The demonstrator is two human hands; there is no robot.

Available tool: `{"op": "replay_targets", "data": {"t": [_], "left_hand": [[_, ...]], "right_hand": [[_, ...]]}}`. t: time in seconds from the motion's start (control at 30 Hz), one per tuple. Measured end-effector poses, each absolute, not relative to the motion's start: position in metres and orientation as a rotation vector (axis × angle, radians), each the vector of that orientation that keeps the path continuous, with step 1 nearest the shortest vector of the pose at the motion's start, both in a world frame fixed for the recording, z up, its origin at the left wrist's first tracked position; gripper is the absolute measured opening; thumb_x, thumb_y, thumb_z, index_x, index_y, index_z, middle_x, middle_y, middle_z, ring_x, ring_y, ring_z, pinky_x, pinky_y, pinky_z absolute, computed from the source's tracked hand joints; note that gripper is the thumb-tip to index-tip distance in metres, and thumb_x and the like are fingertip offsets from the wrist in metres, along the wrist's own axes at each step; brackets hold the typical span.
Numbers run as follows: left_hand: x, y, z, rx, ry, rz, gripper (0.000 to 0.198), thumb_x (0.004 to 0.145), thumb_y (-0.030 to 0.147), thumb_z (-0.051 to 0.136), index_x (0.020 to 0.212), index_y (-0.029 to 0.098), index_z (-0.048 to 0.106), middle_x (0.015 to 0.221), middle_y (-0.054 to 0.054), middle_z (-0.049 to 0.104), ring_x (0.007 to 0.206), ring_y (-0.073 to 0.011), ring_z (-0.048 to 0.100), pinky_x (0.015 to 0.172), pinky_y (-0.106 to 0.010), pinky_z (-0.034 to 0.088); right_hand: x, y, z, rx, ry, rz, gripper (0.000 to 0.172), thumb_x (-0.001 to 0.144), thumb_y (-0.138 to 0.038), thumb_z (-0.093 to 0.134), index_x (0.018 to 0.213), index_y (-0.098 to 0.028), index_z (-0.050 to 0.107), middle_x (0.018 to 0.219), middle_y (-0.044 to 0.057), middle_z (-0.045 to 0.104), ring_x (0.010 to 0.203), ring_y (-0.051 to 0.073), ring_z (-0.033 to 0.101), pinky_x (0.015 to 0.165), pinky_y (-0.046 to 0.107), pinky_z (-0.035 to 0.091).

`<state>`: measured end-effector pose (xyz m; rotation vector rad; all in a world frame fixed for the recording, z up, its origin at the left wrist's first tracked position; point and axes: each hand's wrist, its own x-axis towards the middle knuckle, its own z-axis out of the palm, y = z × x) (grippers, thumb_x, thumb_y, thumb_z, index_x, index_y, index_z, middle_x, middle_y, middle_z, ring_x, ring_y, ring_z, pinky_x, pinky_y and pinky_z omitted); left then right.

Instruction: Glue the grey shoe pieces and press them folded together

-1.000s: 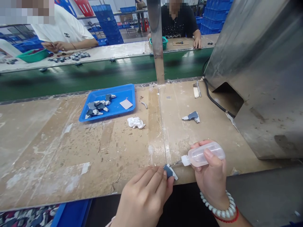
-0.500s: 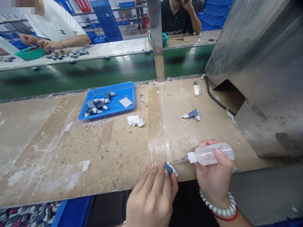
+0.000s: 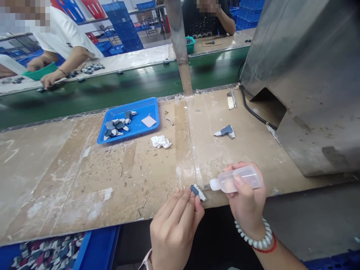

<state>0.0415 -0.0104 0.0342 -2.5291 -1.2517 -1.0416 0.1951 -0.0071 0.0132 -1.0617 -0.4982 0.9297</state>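
A slate-blue-and-white angular piece (image 3: 194, 190), pinched by the left hand (image 3: 174, 222), is seemingly steadied for the right hand's (image 3: 249, 200) clasped translucent plastic bottle (image 3: 226, 182).

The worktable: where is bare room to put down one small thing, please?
Left of the blue tray; also between the crumpled white wad and the loose grey piece. Crowded: the tray's left half, and around the left hand holding a small part and the right hand with a bottle.

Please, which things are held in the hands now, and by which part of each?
The right hand holds a translucent bottle around its body. The left hand holds a small blue-grey and white piece by its near end, partly hidden.
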Motion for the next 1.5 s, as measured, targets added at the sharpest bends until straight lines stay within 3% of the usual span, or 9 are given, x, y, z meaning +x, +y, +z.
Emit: {"op": "replay_targets", "data": {"t": [0.13,0.23,0.4,0.77,1.17,1.5], "left_hand": [[0.044,-0.015,0.031,-2.495,-1.288,-1.084,0.011,0.087,0.004,0.071,0.082,0.014,0.068,0.087,-0.007,0.079,0.081,-0.0204,0.076,0.085,-0.036,0.062],[0.044,-0.015,0.029,-2.503,-1.301,-1.085,0.012,0.087,0.004,0.07,0.083,0.015,0.068,0.087,-0.006,0.078,0.081,-0.0197,0.075,0.087,-0.036,0.062],[0.044,-0.013,0.03,-2.526,-1.319,-1.098,0.014,0.088,0.004,0.069,0.083,0.016,0.067,0.085,-0.004,0.077,0.078,-0.018,0.074,0.084,-0.034,0.061],[0.044,-0.015,0.032,-2.527,-1.363,-1.076,0.016,0.087,0.004,0.069,0.08,0.018,0.068,0.085,-0.003,0.076,0.077,-0.0172,0.073,0.086,-0.033,0.059],[0.041,-0.013,0.031,-2.532,-1.361,-1.083,0.011,0.087,0.008,0.071,0.079,0.015,0.068,0.081,-0.002,0.074,0.071,-0.0132,0.071,0.082,-0.025,0.057],[0.038,-0.012,0.03,-2.55,-1.397,-1.113,0.014,0.089,0.008,0.069,0.078,0.016,0.067,0.078,-0.001,0.072,0.071,-0.0128,0.069,0.08,-0.025,0.056]], "right_hand": [[0.195,-0.006,0.012,-1.025,-0.498,0.945,0.023,0.081,-0.035,0.074,0.092,-0.022,0.059,0.08,-0.001,0.065,0.05,0.009,0.047,0.044,0.021,0.037],[0.195,-0.004,0.011,-1.027,-0.485,0.953,0.024,0.08,-0.036,0.074,0.091,-0.022,0.057,0.077,-0.001,0.064,0.055,0.011,0.052,0.045,0.022,0.037],[0.195,-0.001,0.014,-1.051,-0.496,0.956,0.023,0.077,-0.033,0.074,0.089,-0.022,0.057,0.074,-0.001,0.064,0.062,0.015,0.059,0.056,0.027,0.048],[0.196,0.003,0.022,-1.067,-0.589,0.888,0.02,0.076,-0.029,0.073,0.077,-0.021,0.055,0.064,-0.004,0.055,0.055,0.012,0.05,0.051,0.024,0.044],[0.197,0.004,0.024,-1.055,-0.626,0.919,0.019,0.075,-0.023,0.073,0.077,-0.021,0.054,0.064,-0.005,0.054,0.054,0.01,0.05,0.05,0.022,0.044],[0.197,0.003,0.021,-1.037,-0.664,0.919,0.023,0.076,-0.025,0.075,0.079,-0.021,0.053,0.064,-0.006,0.054,0.056,0.009,0.05,0.053,0.02,0.044]]}}
